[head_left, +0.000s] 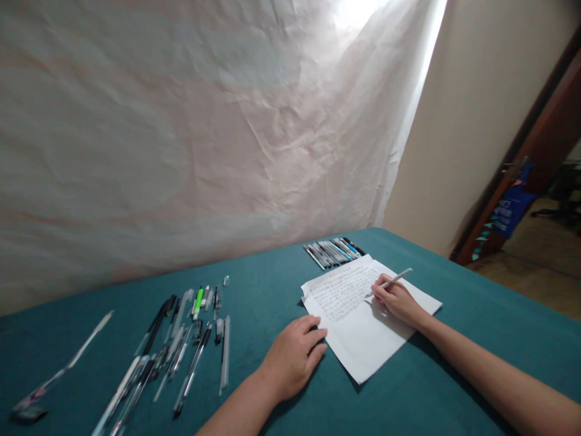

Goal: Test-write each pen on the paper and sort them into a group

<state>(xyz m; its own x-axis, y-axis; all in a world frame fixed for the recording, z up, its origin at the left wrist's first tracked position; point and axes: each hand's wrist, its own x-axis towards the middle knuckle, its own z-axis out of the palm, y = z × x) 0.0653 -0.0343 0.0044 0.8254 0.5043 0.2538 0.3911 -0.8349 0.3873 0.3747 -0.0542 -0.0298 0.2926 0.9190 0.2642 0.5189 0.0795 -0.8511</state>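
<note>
My right hand [396,298] is closed around a slim whitish pen [400,277], its tip down on a sheet of white paper [358,351]. Rows of small dark handwriting cover the upper part of the sheet, and the lower part is blank. Another sheet's edge shows beneath it. My left hand [297,351] lies palm down at the paper's left edge, fingers spread a little, fingertips touching the margin. It holds nothing.
Many loose pens and caps [181,351] are scattered to the left, with a green highlighter [198,304] among them. A neat row of pens [333,252] lies behind the paper. The teal-covered table [258,290] meets a hanging pale sheet [204,151] at the back.
</note>
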